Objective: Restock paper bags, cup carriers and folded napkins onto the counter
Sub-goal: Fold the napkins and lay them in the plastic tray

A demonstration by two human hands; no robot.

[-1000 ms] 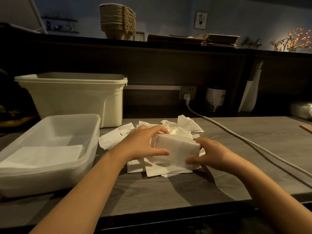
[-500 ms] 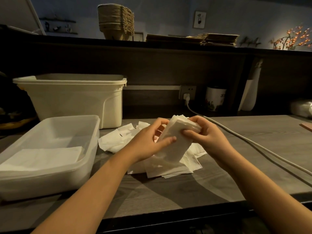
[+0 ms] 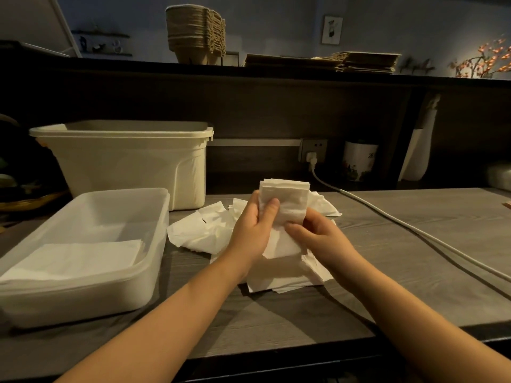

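Head view showed a grey wood-grain worktop [image 3: 387,258] in a dim room with a bluish wall. Both hands held a stack of folded napkins [image 3: 284,200] upright above it: the left hand [image 3: 254,225] gripped its left edge, thumb pressed on the front, and the right hand [image 3: 318,236] pinched its lower part. Loose napkins [image 3: 199,230] lay scattered beneath the hands. To the left sat a clear tub [image 3: 83,294] with flat napkins [image 3: 72,258] inside, and behind it a cream bin [image 3: 124,161]. A white cable [image 3: 414,233] ran from a wall socket [image 3: 313,149] across the surface. On the raised dark counter [image 3: 138,64] stood stacked cup carriers [image 3: 196,37] and, well apart to the right, flat paper bags [image 3: 359,62]. A white jar [image 3: 359,161] bore dark markings too small to read.
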